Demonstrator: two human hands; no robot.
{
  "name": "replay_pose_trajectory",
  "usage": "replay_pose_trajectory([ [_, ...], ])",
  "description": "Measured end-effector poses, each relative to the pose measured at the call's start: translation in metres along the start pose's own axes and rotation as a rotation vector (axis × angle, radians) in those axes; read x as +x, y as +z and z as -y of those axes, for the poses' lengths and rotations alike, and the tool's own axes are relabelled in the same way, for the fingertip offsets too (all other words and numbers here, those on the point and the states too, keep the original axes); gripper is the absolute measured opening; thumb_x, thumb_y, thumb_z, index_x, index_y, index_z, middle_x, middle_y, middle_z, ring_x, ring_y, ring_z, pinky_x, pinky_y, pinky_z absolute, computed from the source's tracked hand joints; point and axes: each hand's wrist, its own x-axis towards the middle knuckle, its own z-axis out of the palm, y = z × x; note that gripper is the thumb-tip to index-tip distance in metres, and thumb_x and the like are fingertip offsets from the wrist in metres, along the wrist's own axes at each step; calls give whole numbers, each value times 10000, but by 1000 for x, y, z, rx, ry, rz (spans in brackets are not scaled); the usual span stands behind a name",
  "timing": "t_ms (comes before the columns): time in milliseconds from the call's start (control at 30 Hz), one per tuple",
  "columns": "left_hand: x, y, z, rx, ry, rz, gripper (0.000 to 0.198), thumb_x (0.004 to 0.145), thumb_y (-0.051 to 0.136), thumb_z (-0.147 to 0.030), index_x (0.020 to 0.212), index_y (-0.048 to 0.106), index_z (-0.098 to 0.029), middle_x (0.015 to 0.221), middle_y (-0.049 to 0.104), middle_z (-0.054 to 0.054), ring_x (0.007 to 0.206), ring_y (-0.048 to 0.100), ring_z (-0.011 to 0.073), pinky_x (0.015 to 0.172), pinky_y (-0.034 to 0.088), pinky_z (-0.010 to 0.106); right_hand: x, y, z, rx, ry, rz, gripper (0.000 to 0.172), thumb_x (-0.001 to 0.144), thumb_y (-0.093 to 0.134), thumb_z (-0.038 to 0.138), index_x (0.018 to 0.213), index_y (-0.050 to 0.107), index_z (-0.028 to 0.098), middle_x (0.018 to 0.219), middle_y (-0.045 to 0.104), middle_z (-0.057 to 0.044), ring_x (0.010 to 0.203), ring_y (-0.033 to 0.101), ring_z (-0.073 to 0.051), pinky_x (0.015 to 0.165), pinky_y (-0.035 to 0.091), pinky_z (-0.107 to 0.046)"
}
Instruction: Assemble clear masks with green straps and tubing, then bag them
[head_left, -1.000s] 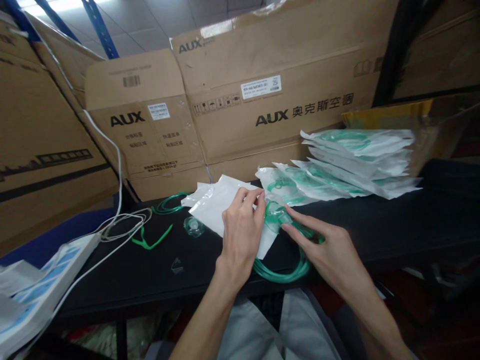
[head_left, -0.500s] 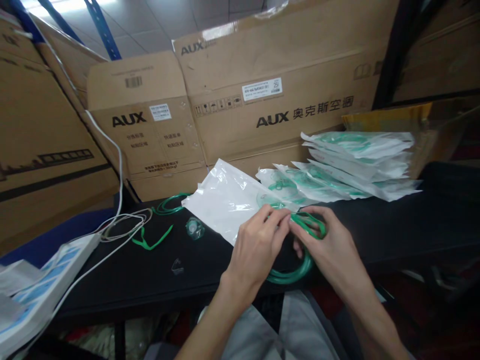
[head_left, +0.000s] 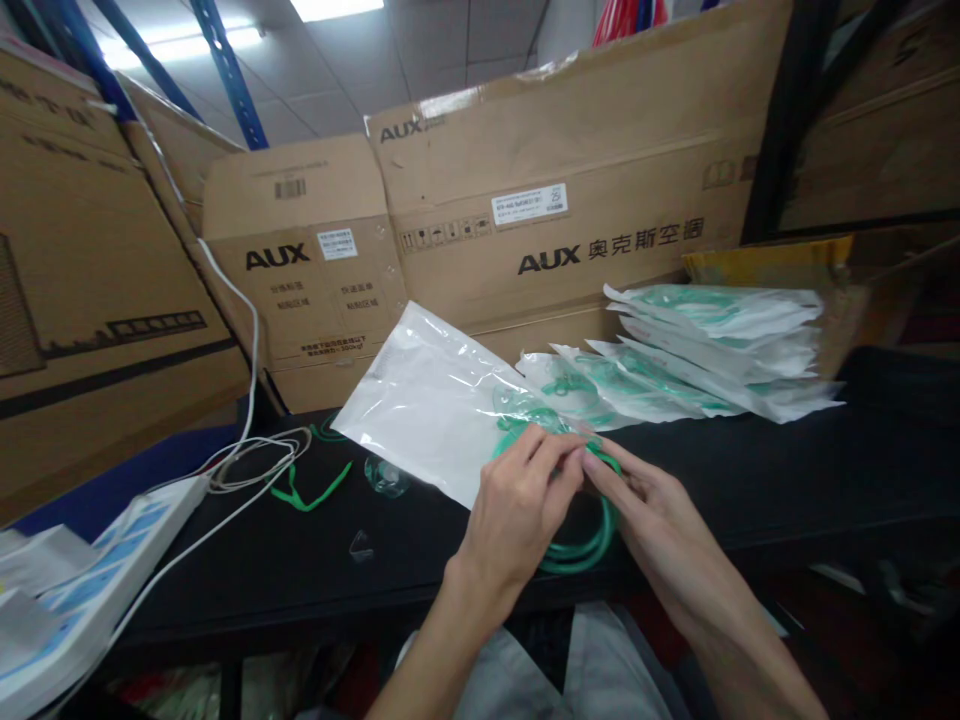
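Head view: a white bag (head_left: 427, 410) lay slantwise above the black desk (head_left: 262, 570), its far corner tipped up towards the big cardboard box (head_left: 465, 270) standing behind it. Green showed through the clear film at the bag's right end, and there both hands were close together. The right hand (head_left: 652, 500) had its grip closed on a green tube (head_left: 577, 560), whose loops sat just in front of that same end of the bag. The left hand (head_left: 517, 500) overlapped the bag's near right side, fingertips bunched beside the right thumb; from where I stood I couldn't tell whether that grip held film or tube, since the fingers hid it.

Right of the bag, more packets (head_left: 607, 385) with green inside were fanned out, leading to a stack (head_left: 720, 330) of others farther right. A small clear cup (head_left: 386, 477) sat just by the bag's near left edge, with a clear scrap (head_left: 361, 547) in front of it. Left of the bag lay a green strap (head_left: 304, 503), and well beyond that a power strip (head_left: 127, 560).
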Motion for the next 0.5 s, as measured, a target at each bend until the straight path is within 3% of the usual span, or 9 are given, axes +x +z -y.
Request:
replay_pose_trajectory([
  [133, 2, 1, 1, 17, -164, -35, 139, 1017, 559, -173, 1092, 673, -196, 1025, 676, 26, 906, 675, 154, 839, 532, 257, -2, 2, -7, -151, -56, -87, 446, 851, 763, 437, 1234, 746, 209, 1240, 754, -97, 1166, 693, -288, 1040, 539, -399],
  [300, 3, 0, 3, 60, -229, -13, 152, 1028, 528, -171, 1087, 664, -203, 1057, 676, 37, 979, 670, 186, 890, 530, 308, 0, 3, -18, -405, -260, -164, 362, 871, 711, 394, 1164, 775, 192, 1226, 743, -103, 1151, 679, -281, 1067, 497, -401],
  [400, 2, -1, 5, 37, -192, 18, 166, 1036, 512, -180, 1101, 662, -207, 1048, 667, 39, 957, 665, 182, 867, 532, 299, 2, 1, -16, -433, -210, -118, 433, 872, 685, 414, 1203, 756, 145, 964, 775, -96, 883, 726, -238, 852, 582, -339],
  [500, -1, -3, 5, -29, -123, 51, 160, 1037, 520, -196, 1101, 667, -200, 1035, 666, 40, 948, 664, 170, 851, 530, 274, 3, -1, -11, -424, -105, -42, 533, 886, 640, 476, 1232, 730, 82, 641, 688, -37, 571, 635, -182, 568, 533, -280],
])
